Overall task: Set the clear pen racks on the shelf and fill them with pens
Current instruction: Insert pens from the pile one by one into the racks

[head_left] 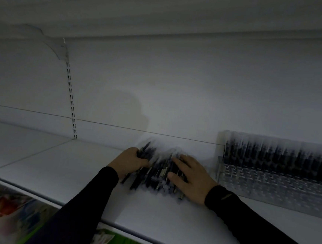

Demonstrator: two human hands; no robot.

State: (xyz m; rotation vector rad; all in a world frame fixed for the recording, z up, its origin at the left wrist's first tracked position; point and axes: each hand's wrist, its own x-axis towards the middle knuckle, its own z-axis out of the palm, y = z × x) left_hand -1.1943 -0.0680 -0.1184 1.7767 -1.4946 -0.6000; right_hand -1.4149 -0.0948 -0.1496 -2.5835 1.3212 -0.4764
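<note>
Head view: both hands work a loose heap of dark pens (pixel 157 172) on the white shelf (pixel 54 162).

Left hand (pixel 130 163) has its fingers (pixel 142 162) curled round a bunch of pens at the heap's left edge; right hand (pixel 192 179) lies flat with its fingers (pixel 178 161) straight, pressing the heap's right side, grasping nothing. Well to the right of those straight fingers, against the back wall, stands a clear pen rack (pixel 277 172), its upper row already full of dark pens, its lower rows apparently bare; blur hides detail. Pens look light, stiff and smooth, likely to roll and slip from a loose bunch, so a firm hold round the barrels' middle, a few at once, seems wisest.
</note>
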